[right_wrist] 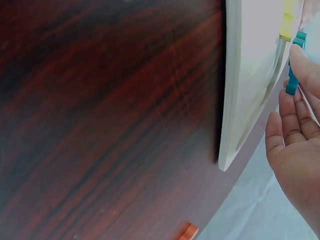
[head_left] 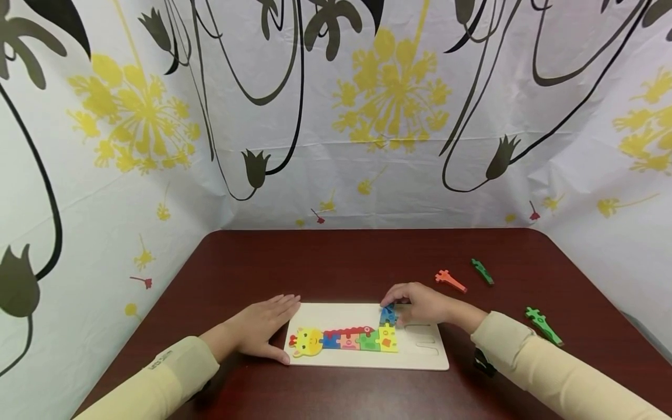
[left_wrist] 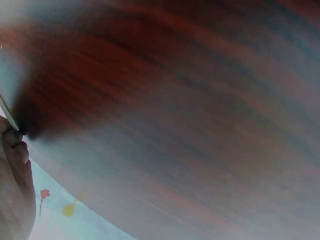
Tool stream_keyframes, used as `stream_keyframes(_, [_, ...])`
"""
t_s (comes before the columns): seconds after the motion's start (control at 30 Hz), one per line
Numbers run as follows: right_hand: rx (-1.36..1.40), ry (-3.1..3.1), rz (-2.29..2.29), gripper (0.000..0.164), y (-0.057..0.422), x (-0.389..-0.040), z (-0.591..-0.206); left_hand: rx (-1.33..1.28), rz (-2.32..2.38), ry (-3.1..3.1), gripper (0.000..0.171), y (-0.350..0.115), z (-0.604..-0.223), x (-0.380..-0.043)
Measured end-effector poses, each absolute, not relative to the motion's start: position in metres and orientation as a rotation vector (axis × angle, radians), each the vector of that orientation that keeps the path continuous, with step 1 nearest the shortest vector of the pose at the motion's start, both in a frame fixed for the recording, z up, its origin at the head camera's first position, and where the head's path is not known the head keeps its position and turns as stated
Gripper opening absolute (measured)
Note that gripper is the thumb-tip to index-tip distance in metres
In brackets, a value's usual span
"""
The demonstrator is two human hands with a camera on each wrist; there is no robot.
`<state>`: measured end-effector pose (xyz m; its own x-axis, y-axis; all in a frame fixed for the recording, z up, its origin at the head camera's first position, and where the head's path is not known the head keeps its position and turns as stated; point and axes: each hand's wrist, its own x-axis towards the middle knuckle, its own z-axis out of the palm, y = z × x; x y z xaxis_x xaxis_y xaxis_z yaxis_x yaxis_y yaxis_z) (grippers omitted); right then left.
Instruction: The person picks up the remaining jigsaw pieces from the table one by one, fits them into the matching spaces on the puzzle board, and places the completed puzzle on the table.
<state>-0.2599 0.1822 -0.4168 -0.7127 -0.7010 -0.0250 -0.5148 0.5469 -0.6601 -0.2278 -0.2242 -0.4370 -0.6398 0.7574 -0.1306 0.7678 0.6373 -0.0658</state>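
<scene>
Sleeves (head_left: 556,364) nearest, pale, cuffed. Table (head_left: 336,259) dark, glossy; a flat thing may slide on it.

Board (head_left: 336,314): thin, flat, looks like stiff wood; probably light. Best steadied by its edges. Lies between the hands.

Left hand (head_left: 265,328): fingers straight, thumb spread, at the board's left edge; no grip on anything visible. Right hand (head_left: 420,303): over the board's right part, thumb and fingertips pinching one piece.

Giraffe (head_left: 357,341): head, neck row and yellow corner lie on the board, nearer the left hand at the head end.

Green piece (head_left: 544,325): on the table, right of the right sleeve. Orange piece (head_left: 450,280): beyond the right hand.

Blue piece (head_left: 388,315): in the pinch, just beyond the yellow corner; seated or not, cannot tell. Likely light, rigid, hard to break; knobs weakest. Hold by opposite sides.
</scene>
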Motion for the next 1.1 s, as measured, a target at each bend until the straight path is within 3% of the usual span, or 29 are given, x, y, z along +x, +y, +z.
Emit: stream_keyframes(1.1, [-1.038, 2.498, -0.897, 0.033, 0.1783, -0.261, -0.4216, 1.278, -0.172, 2.764, 0.113, -0.2243, -0.4379, -0.2282])
